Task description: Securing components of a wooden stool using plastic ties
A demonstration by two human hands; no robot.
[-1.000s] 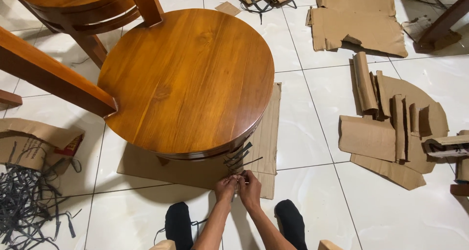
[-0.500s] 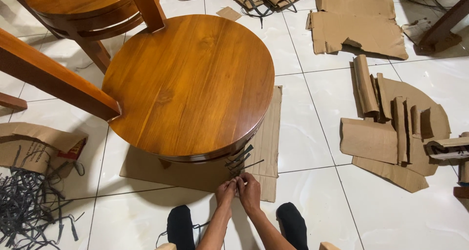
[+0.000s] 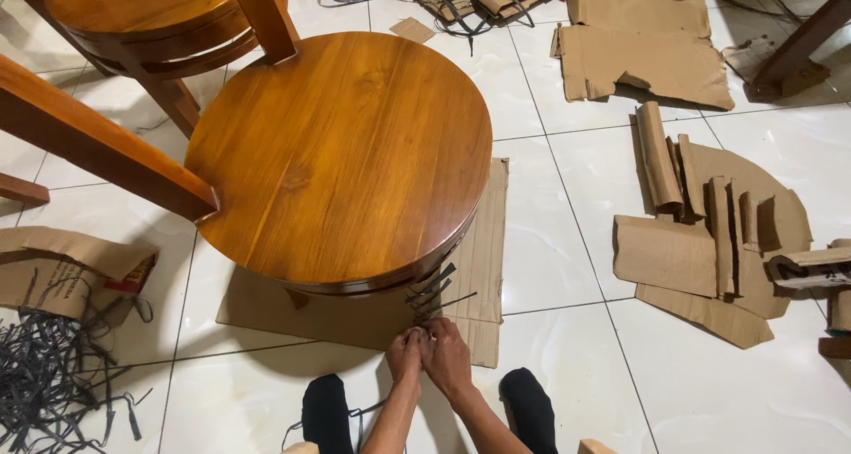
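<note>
A round, glossy wooden table (image 3: 341, 157) stands on a flat cardboard sheet (image 3: 483, 259) on the tiled floor. Several dark plastic straps (image 3: 436, 290) stick out from under its near edge. My left hand (image 3: 404, 355) and my right hand (image 3: 448, 358) are pressed together just below these straps, fingers pinched around the strap ends close to the table's rim. What exactly sits between the fingers is too small to see. My two feet in black socks (image 3: 326, 408) rest on the tiles on either side of my forearms.
A second round wooden piece (image 3: 151, 15) stands at the top left, with wooden legs (image 3: 97, 148) crossing the left side. Cut black straps (image 3: 58, 383) are heaped at the bottom left. Torn cardboard pieces (image 3: 709, 232) lie to the right and at the top (image 3: 643, 42).
The view has shifted slightly, so the table sits lower and further right in the picture. My hands stay together at the straps under the table's rim.
</note>
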